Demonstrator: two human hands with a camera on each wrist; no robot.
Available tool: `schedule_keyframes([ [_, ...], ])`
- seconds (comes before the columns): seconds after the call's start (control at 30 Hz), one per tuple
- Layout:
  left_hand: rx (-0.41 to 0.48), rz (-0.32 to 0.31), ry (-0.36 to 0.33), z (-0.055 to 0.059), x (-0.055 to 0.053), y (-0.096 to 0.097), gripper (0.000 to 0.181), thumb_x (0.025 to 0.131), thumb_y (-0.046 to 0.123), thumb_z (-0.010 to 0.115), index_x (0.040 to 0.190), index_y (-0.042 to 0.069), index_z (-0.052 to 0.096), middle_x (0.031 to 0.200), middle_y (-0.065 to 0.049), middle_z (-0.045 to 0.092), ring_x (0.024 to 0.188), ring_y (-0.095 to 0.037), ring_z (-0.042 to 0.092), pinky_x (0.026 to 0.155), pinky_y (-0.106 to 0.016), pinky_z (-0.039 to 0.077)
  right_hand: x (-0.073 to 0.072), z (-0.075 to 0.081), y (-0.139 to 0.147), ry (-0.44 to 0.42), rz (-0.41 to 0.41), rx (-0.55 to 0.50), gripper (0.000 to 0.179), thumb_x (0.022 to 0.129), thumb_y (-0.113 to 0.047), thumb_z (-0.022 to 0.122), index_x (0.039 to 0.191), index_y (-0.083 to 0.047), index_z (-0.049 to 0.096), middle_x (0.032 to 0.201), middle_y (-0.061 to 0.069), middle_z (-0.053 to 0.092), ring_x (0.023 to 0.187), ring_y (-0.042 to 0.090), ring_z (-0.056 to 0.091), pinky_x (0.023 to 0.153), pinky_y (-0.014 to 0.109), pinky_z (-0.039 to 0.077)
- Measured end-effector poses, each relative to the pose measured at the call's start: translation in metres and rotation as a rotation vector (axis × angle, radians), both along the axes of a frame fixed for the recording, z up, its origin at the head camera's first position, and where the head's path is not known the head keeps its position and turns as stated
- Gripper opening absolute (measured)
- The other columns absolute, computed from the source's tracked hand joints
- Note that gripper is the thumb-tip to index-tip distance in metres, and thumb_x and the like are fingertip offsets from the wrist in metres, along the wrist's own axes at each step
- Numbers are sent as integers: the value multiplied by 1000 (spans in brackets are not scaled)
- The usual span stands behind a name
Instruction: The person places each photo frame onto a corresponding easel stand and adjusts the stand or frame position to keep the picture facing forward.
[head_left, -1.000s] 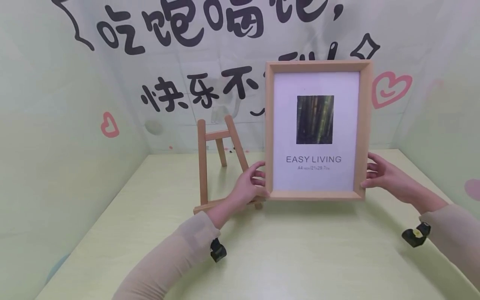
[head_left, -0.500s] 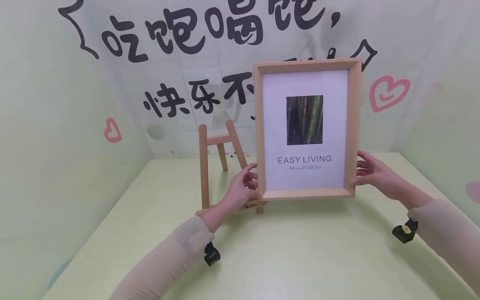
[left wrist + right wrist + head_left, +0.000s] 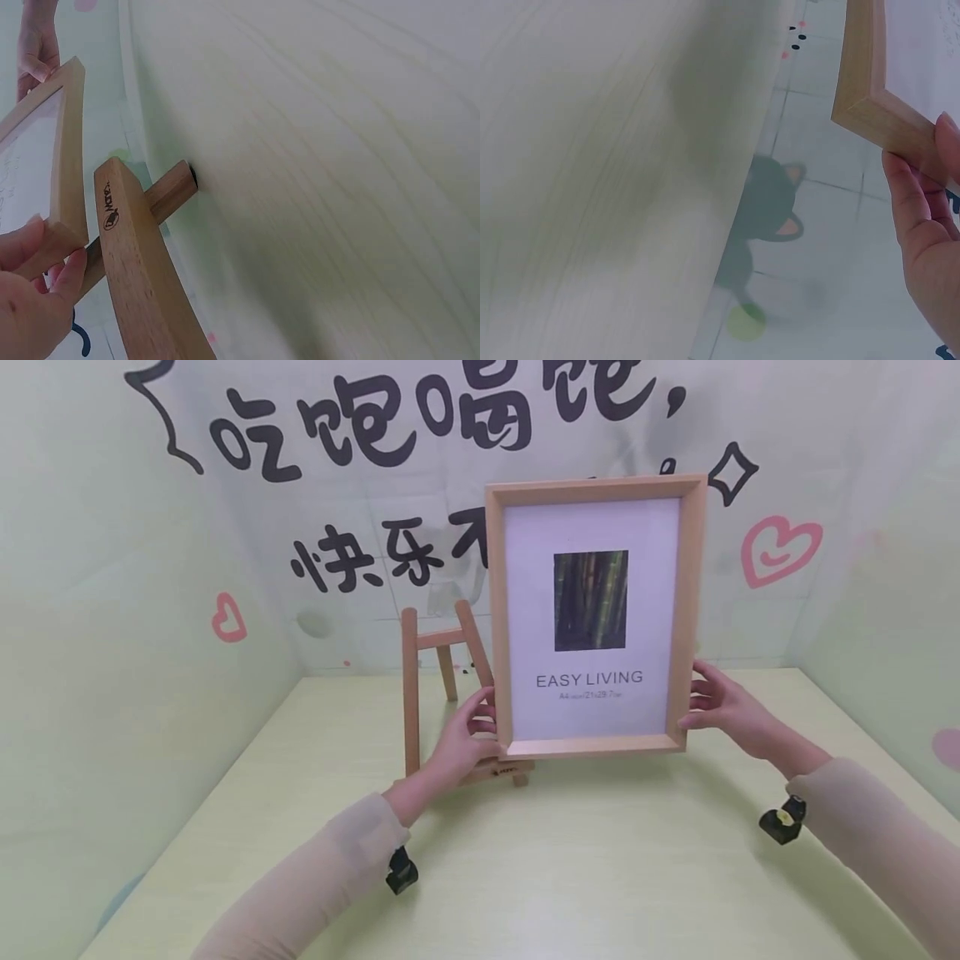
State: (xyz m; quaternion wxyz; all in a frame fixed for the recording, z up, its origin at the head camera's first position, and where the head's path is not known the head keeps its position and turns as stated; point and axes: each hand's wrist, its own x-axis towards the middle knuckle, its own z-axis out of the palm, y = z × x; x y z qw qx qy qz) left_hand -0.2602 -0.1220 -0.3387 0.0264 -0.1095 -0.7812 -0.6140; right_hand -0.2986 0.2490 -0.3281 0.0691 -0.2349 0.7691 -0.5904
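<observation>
A light wooden picture frame [image 3: 592, 745] is held upright above the table, with a white insert reading EASY LIVING and a small dark bamboo picture. My left hand [image 3: 467, 733] grips its lower left side, and my right hand [image 3: 723, 706] grips the lower right side. Just left of the frame stands a small wooden easel [image 3: 410, 685], partly hidden behind the frame and the left hand. In the left wrist view the easel's ledge [image 3: 139, 247] lies close beside the left fingers. The right wrist view has the frame's corner [image 3: 862, 112] raised off the table.
The pale table [image 3: 585, 860] runs back to a wall sheet [image 3: 360, 635] with black lettering and pink hearts. More sheeting forms the side walls [image 3: 135, 693]. Both sleeves carry a black strap device [image 3: 783, 820] near the wrist.
Both hands have carried the picture frame leftward, so it now covers more of the easel's right side. The easel stays in its place while the head view shifts slightly.
</observation>
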Motion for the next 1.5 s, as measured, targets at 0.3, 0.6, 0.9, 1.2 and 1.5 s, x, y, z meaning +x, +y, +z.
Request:
schedule_keyframes([
  [0.3, -10, 25, 5, -4, 2, -11, 85, 66, -21, 65, 140, 11, 35, 109, -16, 53, 92, -23, 56, 80, -29, 53, -3, -2, -12, -2, 32, -59, 85, 78, 12, 61, 145, -5, 12, 104, -13, 57, 92, 2, 58, 76, 18, 51],
  [0.6, 25, 17, -8, -7, 2, -18, 85, 67, -21, 65, 140, 11, 35, 111, -14, 52, 92, -21, 56, 75, -25, 54, -6, -3, -19, 3, 11, 0, 87, 79, 6, 63, 146, -7, 10, 108, -12, 52, 95, 1, 56, 78, 18, 51],
  [0.9, 11, 19, -9, -9, 3, -25, 83, 67, -21, 64, 138, 11, 36, 110, -15, 51, 92, -21, 56, 75, -27, 54, -8, -3, -27, -8, 19, -14, 88, 78, 9, 62, 146, -4, 7, 107, -11, 52, 93, 2, 57, 77, 20, 52],
  [1.2, -21, 44, 1, -13, 1, -30, 84, 67, -20, 65, 139, 13, 36, 110, -15, 52, 93, -23, 57, 76, -28, 55, -12, -5, -32, -29, 11, 2, 90, 78, 8, 63, 146, -4, 6, 106, -6, 52, 91, 4, 57, 77, 20, 52],
  [1.5, -16, 62, -10, -15, 0, -33, 83, 66, -21, 66, 138, 12, 38, 111, -15, 53, 92, -22, 57, 77, -28, 54, -15, -8, -36, -24, 14, -1, 89, 78, 8, 63, 147, -6, 8, 106, -4, 52, 91, 5, 57, 77, 21, 52],
])
